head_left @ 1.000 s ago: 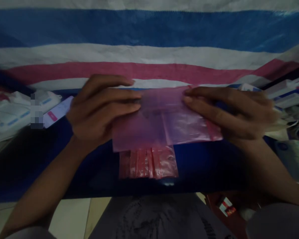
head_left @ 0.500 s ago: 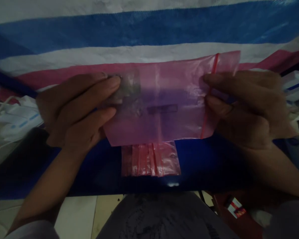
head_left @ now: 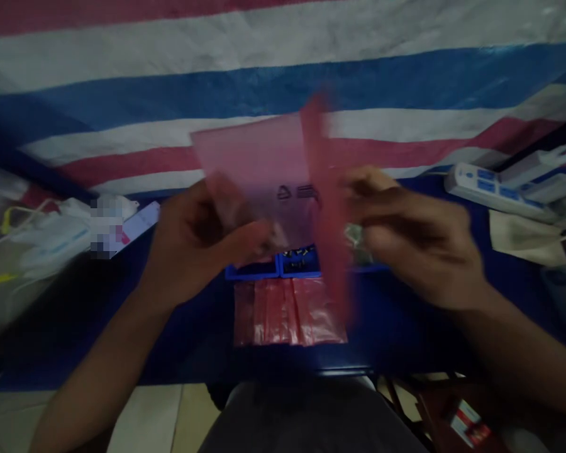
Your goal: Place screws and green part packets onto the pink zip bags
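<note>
A pink translucent zip bag (head_left: pixel 264 157) is held up in front of me with its printed face showing. My left hand (head_left: pixel 212 239) is closed on its left lower part, thumb in front. The bag's red zip end is turned towards me and blurred. My right hand (head_left: pixel 400 233) is beside that end, fingers bent; blur and the bag hide whether the fingertips grip it. A small greenish item (head_left: pixel 355 238) shows near my right thumb; I cannot tell if it is held. Below lies an overlapping row of pink zip bags (head_left: pixel 287 313).
Blue trays (head_left: pixel 302 274) stand behind the row of bags, one containing small dark pieces. A white power strip (head_left: pixel 495 189) and a beige cloth-like item (head_left: pixel 528 239) are at right. White items and cables (head_left: pixel 61 226) are at left. A striped sheet (head_left: pixel 264 88) hangs behind.
The bag has turned from stretched flat between both hands to angled, its zip end swung towards me. My hands have come closer together. The blue trays have come into view.
</note>
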The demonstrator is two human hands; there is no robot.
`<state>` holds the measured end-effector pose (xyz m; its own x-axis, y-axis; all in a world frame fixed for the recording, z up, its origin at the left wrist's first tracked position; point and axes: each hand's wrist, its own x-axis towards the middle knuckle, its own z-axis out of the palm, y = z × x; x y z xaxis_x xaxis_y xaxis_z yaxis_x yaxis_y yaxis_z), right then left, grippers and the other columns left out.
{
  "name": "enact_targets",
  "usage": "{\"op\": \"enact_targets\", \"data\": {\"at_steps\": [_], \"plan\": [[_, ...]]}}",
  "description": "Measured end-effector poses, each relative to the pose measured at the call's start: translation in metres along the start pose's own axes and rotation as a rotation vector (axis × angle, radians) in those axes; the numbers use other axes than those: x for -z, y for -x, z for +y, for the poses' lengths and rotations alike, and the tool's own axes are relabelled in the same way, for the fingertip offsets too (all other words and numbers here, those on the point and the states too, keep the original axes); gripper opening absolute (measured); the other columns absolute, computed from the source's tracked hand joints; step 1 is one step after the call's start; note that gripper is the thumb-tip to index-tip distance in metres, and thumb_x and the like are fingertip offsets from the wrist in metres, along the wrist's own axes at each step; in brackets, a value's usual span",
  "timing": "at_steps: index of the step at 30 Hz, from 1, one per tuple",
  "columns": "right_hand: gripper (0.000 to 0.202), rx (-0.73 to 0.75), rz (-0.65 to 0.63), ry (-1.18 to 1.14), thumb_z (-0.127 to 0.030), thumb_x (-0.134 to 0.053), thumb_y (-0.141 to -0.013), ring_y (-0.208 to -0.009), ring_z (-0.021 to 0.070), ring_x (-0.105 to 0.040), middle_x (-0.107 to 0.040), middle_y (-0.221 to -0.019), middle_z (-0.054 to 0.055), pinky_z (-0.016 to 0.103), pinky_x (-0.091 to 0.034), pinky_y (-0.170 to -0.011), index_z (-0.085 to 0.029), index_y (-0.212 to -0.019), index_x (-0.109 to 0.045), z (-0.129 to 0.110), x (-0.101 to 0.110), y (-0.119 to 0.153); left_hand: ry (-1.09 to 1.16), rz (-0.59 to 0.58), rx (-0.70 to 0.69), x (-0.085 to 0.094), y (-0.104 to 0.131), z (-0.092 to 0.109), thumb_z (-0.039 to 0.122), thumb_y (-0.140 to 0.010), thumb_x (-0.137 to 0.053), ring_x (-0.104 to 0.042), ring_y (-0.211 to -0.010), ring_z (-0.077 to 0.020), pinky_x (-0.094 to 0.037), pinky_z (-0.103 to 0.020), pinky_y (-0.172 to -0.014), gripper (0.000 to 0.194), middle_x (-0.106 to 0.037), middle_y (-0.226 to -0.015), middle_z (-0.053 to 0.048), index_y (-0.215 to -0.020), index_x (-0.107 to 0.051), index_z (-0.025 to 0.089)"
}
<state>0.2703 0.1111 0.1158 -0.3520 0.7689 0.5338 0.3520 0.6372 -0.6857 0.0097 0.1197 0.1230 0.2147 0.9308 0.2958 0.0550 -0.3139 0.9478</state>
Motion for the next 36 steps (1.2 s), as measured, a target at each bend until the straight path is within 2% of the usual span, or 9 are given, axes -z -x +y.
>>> {"op": "enact_targets", "data": {"at_steps": [3, 6, 11, 14, 17, 21, 24, 28, 36], "plan": [[0.013, -0.105, -0.058, -0.274, -0.026, -0.072, -0.099, -0.076, 0.0164, -0.079, -0.078, -0.088, -0.001, 0.027, -0.066, -0.065, -0.024, -0.112, -0.075, 0.001, -0.015, 0.011, 0.08, -0.072, 0.104, -0.015, 0.013, -0.018, 0.058, -0.086, -0.086, -0.067, -0.056, -0.0167, -0.053, -0.026, -0.047, 0.038, -0.071, -0.072, 0.0, -0.091, -0.074, 0.022], [0.011, -0.193, -0.019, -0.263, -0.02, -0.073, -0.097, -0.061, 0.0127, -0.073, -0.074, -0.076, -0.004, 0.024, -0.061, -0.059, -0.022, -0.108, -0.076, 0.004, -0.03, 0.017, 0.076, -0.04, 0.168, -0.024, 0.021, -0.027, 0.082, -0.093, -0.061, -0.07, -0.061, -0.0203, -0.055, -0.029, -0.048, 0.063, -0.073, -0.077, -0.004, -0.101, -0.077, 0.022], [0.032, -0.149, -0.032, -0.169, -0.023, -0.06, -0.106, -0.074, 0.0131, -0.078, -0.08, -0.105, 0.004, 0.023, -0.062, -0.063, -0.02, -0.138, -0.067, 0.004, -0.026, 0.027, -0.177, 0.102, 0.126, -0.009, 0.018, -0.028, 0.058, -0.085, -0.087, -0.07, -0.068, -0.0178, -0.055, -0.025, -0.06, 0.042, -0.076, -0.08, -0.001, -0.099, -0.077, 0.02], [0.022, -0.126, 0.023, 0.005, -0.021, -0.059, -0.106, -0.078, 0.0138, -0.078, -0.082, -0.108, 0.004, 0.024, -0.062, -0.068, -0.021, -0.123, -0.073, 0.007, -0.016, 0.047, -0.515, 0.135, 0.042, 0.015, 0.014, -0.039, 0.06, -0.096, -0.07, -0.068, -0.069, -0.0188, -0.053, -0.027, -0.062, 0.04, -0.073, -0.077, -0.001, -0.089, -0.076, 0.021], [0.021, -0.11, -0.097, 0.083, -0.019, -0.055, -0.107, -0.074, 0.0138, -0.077, -0.081, -0.09, 0.001, 0.023, -0.06, -0.067, -0.02, -0.107, -0.075, 0.013, -0.015, 0.075, -0.79, 0.136, -0.025, 0.034, 0.013, -0.057, 0.063, -0.094, -0.07, -0.068, -0.083, -0.0282, -0.057, -0.039, -0.077, 0.044, -0.069, -0.075, -0.006, -0.078, -0.072, 0.022], [0.027, -0.083, -0.216, 0.181, -0.012, -0.049, -0.105, -0.071, 0.0142, -0.075, -0.078, -0.084, 0.001, 0.024, -0.057, -0.064, -0.019, -0.102, -0.074, 0.022, -0.025, 0.101, -1.131, 0.216, -0.205, 0.043, 0.014, -0.074, 0.065, -0.095, -0.066, -0.058, -0.125, -0.0449, -0.049, -0.065, -0.11, 0.051, -0.073, -0.116, -0.017, -0.119, -0.076, 0.021], [0.028, -0.061, -0.229, 0.231, -0.009, -0.048, -0.103, -0.07, 0.0156, -0.073, -0.076, -0.083, 0.003, 0.026, -0.054, -0.064, -0.019, -0.097, -0.073, 0.025, -0.032, 0.107, -1.221, 0.072, -0.275, 0.043, 0.01, -0.076, 0.058, -0.102, -0.062, -0.052, -0.142, -0.0412, -0.042, -0.063, -0.123, 0.063, -0.06, -0.152, -0.016, -0.154, -0.055, 0.023], [0.027, -0.014, -0.271, 0.28, -0.009, -0.048, -0.102, -0.069, 0.0157, -0.071, -0.074, -0.079, 0.002, 0.027, -0.048, -0.063, -0.019, -0.092, -0.072, 0.026, -0.041, 0.106, -1.244, -0.285, -0.209, 0.047, -0.009, -0.079, 0.053, -0.101, -0.067, -0.035, -0.161, -0.0388, -0.037, -0.06, -0.129, 0.068, -0.038, -0.173, -0.016, -0.158, -0.052, 0.02], [0.029, 0.04, -0.261, 0.344, -0.013, -0.046, -0.106, -0.069, 0.0164, -0.07, -0.072, -0.078, 0.004, 0.029, -0.042, -0.063, -0.017, -0.091, -0.071, 0.03, -0.053, 0.11, -1.248, -0.562, -0.22, 0.047, -0.023, -0.077, 0.03, -0.105, -0.064, -0.059, -0.145, -0.032, -0.051, -0.051, -0.121, 0.027, -0.069, -0.146, -0.013, -0.125, -0.077, 0.019]]}}
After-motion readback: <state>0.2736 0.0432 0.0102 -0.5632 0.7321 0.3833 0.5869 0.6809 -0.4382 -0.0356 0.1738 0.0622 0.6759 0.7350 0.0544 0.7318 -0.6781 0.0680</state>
